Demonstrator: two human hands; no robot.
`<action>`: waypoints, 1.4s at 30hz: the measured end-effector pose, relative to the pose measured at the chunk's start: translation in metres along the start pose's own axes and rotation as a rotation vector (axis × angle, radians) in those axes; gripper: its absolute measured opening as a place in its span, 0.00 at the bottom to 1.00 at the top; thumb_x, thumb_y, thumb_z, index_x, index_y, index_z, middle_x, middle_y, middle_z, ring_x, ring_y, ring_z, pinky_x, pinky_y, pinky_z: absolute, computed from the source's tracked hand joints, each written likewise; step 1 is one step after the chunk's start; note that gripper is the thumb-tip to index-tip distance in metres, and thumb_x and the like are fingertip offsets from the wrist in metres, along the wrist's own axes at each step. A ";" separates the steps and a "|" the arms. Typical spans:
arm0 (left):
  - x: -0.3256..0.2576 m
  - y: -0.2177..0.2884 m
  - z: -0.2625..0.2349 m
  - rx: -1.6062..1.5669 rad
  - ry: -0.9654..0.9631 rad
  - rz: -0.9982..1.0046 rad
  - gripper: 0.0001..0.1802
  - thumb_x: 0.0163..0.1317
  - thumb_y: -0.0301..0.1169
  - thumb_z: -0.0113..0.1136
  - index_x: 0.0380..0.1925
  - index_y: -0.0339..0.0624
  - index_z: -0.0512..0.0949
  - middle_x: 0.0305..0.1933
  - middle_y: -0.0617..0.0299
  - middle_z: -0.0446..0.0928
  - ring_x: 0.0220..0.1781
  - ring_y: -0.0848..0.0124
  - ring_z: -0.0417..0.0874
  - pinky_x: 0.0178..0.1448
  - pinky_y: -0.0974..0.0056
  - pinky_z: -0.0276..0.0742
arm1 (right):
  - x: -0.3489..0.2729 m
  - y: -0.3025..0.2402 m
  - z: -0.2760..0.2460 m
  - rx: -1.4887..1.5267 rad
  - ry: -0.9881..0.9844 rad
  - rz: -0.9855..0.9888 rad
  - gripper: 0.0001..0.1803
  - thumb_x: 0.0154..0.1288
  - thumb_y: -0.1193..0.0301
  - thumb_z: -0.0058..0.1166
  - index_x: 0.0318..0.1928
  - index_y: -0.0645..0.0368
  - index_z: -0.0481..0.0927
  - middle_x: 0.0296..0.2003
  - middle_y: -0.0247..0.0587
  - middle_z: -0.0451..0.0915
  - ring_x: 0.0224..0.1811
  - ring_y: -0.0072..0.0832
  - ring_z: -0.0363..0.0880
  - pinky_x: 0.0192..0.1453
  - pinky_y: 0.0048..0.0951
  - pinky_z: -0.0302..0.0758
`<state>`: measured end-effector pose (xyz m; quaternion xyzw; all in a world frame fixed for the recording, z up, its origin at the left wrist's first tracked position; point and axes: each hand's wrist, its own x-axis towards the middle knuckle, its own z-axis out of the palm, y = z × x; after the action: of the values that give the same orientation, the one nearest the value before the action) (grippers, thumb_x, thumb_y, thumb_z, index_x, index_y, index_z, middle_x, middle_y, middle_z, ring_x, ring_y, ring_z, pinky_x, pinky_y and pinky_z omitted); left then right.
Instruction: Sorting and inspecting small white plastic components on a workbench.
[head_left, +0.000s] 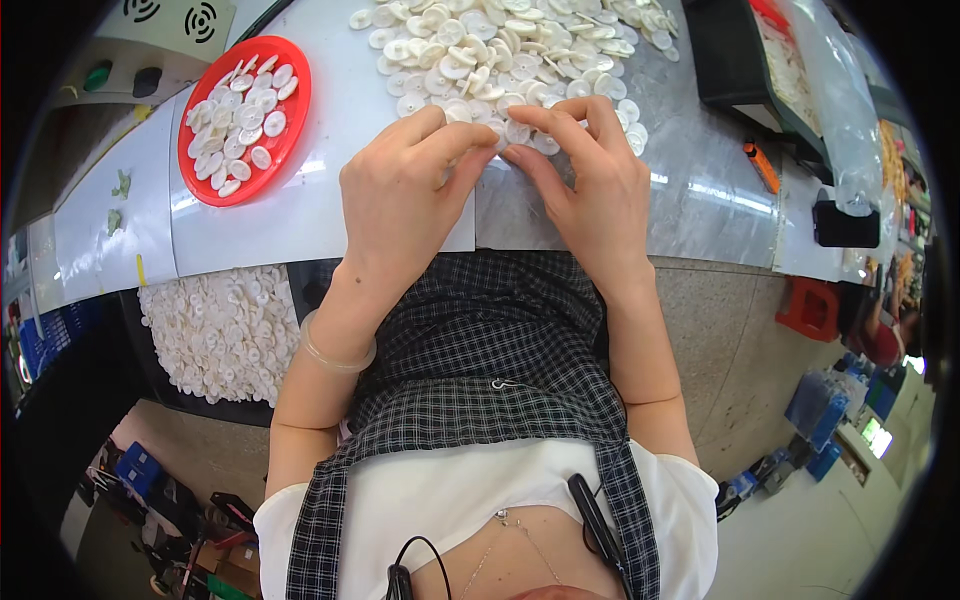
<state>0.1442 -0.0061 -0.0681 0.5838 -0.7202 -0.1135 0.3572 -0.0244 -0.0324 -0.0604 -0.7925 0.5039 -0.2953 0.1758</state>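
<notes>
A pile of round white plastic discs (470, 60), many with a small raised centre, lies at the far middle of the table. At its near edge, my left hand (405, 180) pinches a small white disc (498, 128) between thumb and index finger. Opposite it, my right hand (600, 180) has its thumb and index fingertip at the same disc, gripping it from the right. The fingertips cover most of that disc. On the left stands a red round tray (297, 150) with several similar white discs (235, 125) in it.
A black container of white pieces (225, 335) sits below the table's left edge. At the right are an orange cutter (760, 167), a black phone (846, 224) and a black bin (745, 75). A machine with knobs (150, 55) stands far left; a red stool (808, 308) is lower right.
</notes>
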 end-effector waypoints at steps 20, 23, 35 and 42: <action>-0.033 -0.007 -0.024 -2.388 -0.319 -0.786 0.15 0.69 0.35 0.48 0.49 0.34 0.68 0.32 0.68 0.59 0.31 0.79 0.60 0.20 0.80 0.61 | -0.002 0.001 0.013 0.063 0.105 -0.086 0.19 0.53 0.75 0.64 0.48 0.52 0.80 0.41 0.33 0.80 0.26 0.22 0.73 0.27 0.23 0.69; -0.037 -0.010 -0.021 -2.492 -0.336 -0.753 0.17 0.69 0.36 0.46 0.50 0.34 0.69 0.32 0.68 0.59 0.32 0.79 0.60 0.20 0.80 0.61 | -0.003 0.001 0.012 0.159 0.151 -0.083 0.21 0.52 0.77 0.65 0.50 0.54 0.80 0.40 0.30 0.81 0.20 0.14 0.60 0.22 0.17 0.60; -0.041 -0.013 -0.026 -2.417 -0.376 -0.778 0.10 0.68 0.35 0.47 0.35 0.41 0.63 0.33 0.65 0.59 0.32 0.78 0.61 0.19 0.79 0.63 | -0.016 -0.008 0.014 0.383 0.073 -0.016 0.30 0.50 0.78 0.68 0.56 0.57 0.74 0.40 0.30 0.81 0.18 0.09 0.52 0.21 0.12 0.53; -0.042 -0.012 -0.026 -2.422 -0.393 -0.776 0.10 0.68 0.35 0.46 0.34 0.41 0.62 0.32 0.65 0.59 0.31 0.77 0.61 0.18 0.79 0.63 | -0.019 -0.009 0.014 0.398 0.062 0.013 0.32 0.50 0.78 0.68 0.58 0.57 0.72 0.40 0.32 0.82 0.18 0.09 0.53 0.21 0.11 0.53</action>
<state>0.1727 0.0359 -0.0721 0.0326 0.0173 -0.8714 0.4892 -0.0150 -0.0119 -0.0713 -0.7291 0.4458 -0.4125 0.3153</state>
